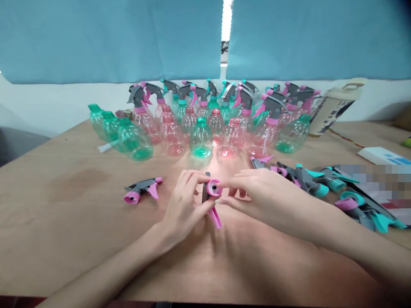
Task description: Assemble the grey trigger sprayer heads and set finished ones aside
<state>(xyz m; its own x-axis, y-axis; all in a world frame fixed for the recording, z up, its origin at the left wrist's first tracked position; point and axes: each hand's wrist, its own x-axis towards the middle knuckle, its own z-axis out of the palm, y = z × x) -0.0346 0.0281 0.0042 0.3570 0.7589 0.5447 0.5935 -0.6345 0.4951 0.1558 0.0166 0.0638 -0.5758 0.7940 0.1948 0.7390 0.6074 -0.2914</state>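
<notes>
Gripped between the thumb and fingers of my left hand (pixel 186 201) is a grey and pink spray head (pixel 214 188), its round pink collar facing me and its pink trigger pointing down. My right hand (pixel 247 188) is at the collar's right side, fingertips touching or very near its rim; whether they pinch anything small is not clear. Another pink and grey spray head (pixel 141 190) lies on the table to the left. Behind my hands stand an uncapped green bottle (pixel 201 139) and an uncapped pink bottle (pixel 230 139).
Several bottles with spray heads fitted, such as a pink-collared one (pixel 272 115), stand at the back. More loose spray heads (pixel 313 179) are piled at the right on the wooden table (pixel 80 239). A beige cup (pixel 335 107) and a white box (pixel 383 156) are at the far right.
</notes>
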